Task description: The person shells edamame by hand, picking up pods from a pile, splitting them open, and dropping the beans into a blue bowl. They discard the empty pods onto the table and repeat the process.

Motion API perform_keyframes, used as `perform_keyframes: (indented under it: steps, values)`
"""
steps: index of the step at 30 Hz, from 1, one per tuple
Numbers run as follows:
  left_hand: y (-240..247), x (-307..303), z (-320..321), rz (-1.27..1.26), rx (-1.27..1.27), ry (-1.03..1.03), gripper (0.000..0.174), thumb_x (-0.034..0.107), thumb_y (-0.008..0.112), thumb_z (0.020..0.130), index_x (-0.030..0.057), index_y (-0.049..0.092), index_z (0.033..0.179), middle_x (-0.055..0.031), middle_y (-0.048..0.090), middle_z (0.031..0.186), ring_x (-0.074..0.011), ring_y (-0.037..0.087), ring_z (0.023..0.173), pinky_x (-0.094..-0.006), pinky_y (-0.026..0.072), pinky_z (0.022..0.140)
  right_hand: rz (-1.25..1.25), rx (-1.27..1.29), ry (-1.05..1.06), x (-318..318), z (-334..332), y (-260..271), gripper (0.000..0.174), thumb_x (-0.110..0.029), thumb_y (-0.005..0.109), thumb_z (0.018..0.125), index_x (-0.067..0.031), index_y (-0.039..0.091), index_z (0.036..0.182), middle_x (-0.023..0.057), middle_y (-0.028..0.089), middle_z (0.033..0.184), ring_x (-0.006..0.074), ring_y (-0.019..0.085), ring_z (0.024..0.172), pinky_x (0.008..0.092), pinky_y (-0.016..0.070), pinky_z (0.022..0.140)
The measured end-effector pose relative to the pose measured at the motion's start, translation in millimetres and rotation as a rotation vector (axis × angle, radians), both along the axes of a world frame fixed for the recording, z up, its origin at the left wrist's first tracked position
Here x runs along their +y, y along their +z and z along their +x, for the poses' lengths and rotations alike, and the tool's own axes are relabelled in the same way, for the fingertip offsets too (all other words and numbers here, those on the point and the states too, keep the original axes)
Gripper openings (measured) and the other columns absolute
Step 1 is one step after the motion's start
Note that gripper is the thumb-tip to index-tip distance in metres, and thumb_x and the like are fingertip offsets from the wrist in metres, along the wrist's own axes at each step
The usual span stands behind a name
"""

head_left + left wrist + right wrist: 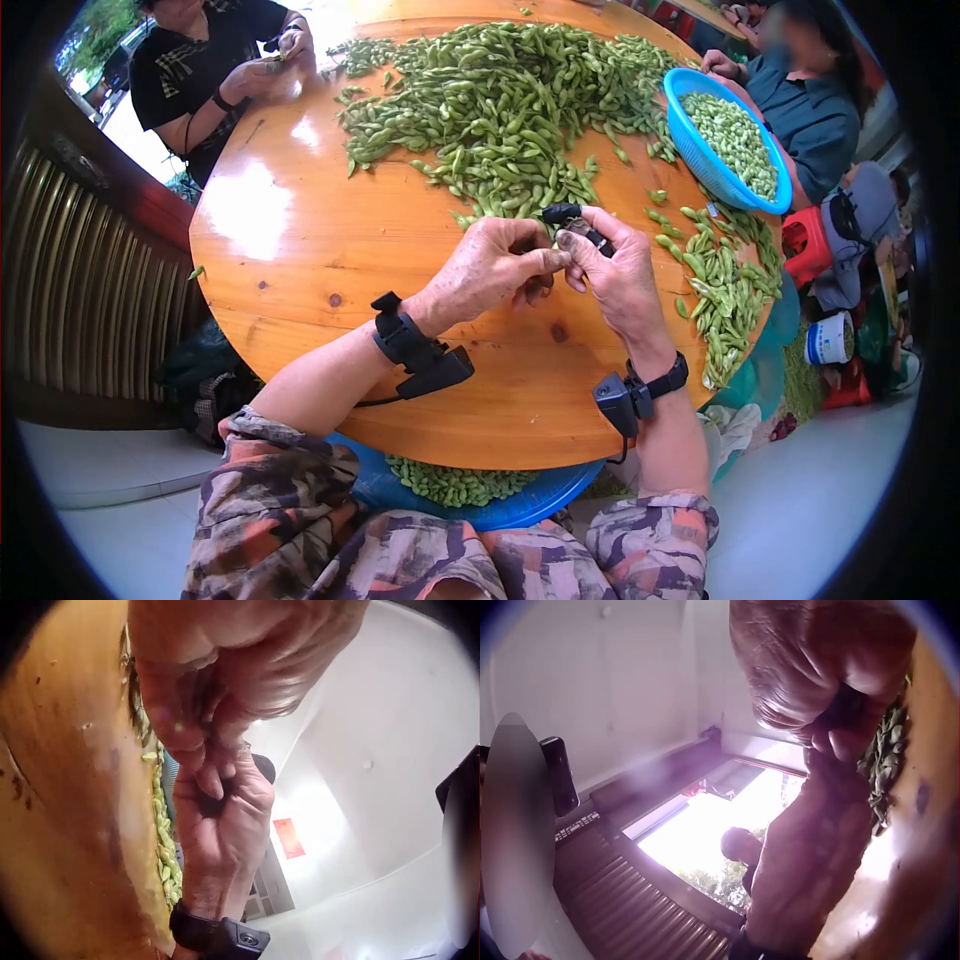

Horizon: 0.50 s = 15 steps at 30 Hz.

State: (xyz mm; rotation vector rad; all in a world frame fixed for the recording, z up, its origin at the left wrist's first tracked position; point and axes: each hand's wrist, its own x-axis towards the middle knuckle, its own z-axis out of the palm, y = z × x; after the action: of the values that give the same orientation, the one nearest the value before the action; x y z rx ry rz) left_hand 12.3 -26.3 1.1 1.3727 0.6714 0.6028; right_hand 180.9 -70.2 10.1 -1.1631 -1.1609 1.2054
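Note:
My left hand [495, 268] and right hand [620, 262] meet above the round wooden table [300, 345], thumb tips close together. Between the fingertips a small bit of a green soybean pod [556, 246] shows; the fingers hide most of it. Both hands pinch there with bent fingers. Black wraps [600, 243] sit on fingers of the right hand. In the left wrist view the right hand [229, 802] lies just beyond the left fingers. A large heap of soybean pods [500, 110] spreads just past the hands.
More flat pods [725, 290] lie along the table's right side. A blue basket [680, 130] of shelled beans stands at the right edge. Below the near edge sits a blue basin [560, 490] holding green beans. One person [200, 80] works at the left, another [810, 120] at the right.

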Motion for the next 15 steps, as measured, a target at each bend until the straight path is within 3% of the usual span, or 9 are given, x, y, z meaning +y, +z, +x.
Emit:
perform_keyframes:
  steps: [10, 15]
  values:
    - [-1.5, -7.2, 2.4, -0.014, -0.034, 0.098, 0.02, 0.016, 0.059, 0.093, -0.0007, 0.064, 0.085, -0.007, 0.065, 0.069, -0.0063, 0.056, 0.051, -0.0189, 0.0428, 0.043, 0.02, 0.075, 0.034, -0.7, 0.4, -2.8, 0.015, -0.005, 0.059, 0.092, 0.0031, 0.063, 0.105, -0.0011, 0.056, 0.068, 0.0031, 0.048, 0.054, 0.018, 0.0381, 0.046]
    - [-5.3, -11.0, 5.4, -0.004, -0.05, 0.184, 0.02, 0.018, 0.06, 0.093, 0.0023, 0.064, 0.081, -0.0022, 0.061, 0.063, -0.004, 0.055, 0.051, -0.0199, 0.0402, 0.042, 0.023, 0.136, 0.054, -1.8, -0.5, -1.7, 0.018, -0.004, 0.057, 0.093, 0.0036, 0.061, 0.108, -0.0006, 0.055, 0.068, 0.0038, 0.048, 0.055, 0.019, 0.039, 0.046]
